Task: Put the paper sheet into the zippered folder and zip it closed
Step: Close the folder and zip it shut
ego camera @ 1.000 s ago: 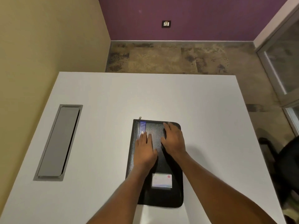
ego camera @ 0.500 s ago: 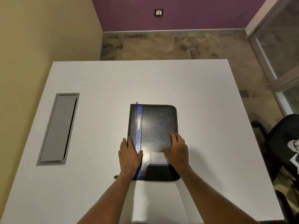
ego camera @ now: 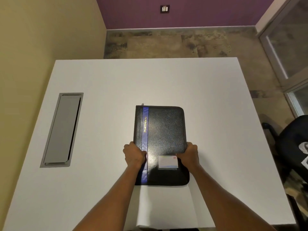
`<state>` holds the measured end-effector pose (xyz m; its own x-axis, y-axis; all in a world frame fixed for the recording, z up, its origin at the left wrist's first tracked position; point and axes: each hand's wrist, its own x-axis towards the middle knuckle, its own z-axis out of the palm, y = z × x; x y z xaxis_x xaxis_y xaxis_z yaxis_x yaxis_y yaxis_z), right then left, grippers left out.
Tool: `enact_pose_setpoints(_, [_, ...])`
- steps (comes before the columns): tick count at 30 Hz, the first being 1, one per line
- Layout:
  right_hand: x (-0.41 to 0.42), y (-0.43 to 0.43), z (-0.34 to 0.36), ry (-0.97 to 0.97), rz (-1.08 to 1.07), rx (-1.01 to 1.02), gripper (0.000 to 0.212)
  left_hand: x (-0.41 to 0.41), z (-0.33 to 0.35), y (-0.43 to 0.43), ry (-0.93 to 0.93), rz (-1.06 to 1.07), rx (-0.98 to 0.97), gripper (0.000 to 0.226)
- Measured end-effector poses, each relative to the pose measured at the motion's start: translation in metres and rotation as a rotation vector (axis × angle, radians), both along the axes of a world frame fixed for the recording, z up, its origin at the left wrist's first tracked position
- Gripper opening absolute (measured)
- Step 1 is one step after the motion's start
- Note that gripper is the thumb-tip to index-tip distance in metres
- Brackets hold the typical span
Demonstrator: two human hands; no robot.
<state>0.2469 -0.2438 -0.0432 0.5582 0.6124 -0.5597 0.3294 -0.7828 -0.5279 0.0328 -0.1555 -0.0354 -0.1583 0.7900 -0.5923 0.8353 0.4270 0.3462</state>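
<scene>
Paper sheet [ego camera: 164, 205] lies on the white table [ego camera: 208, 97], its far edge under the closed black portfolio folder [ego camera: 165, 130], which left hand [ego camera: 134, 155] and right hand [ego camera: 190, 155] clamp by its sides; dragging the folder may crumple the sheet

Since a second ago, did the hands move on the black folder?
Yes. Both slid back toward the person: the left hand and right hand now grip the folder by its side edges, below the gold lettering they covered before.
</scene>
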Motion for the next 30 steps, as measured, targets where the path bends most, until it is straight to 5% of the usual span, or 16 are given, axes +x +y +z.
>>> enact_pose_setpoints(30, [-0.075,0.288,0.005,-0.067,0.111,0.139,0.062,-0.085,0.008,0.273,-0.073,0.099,0.213,0.065])
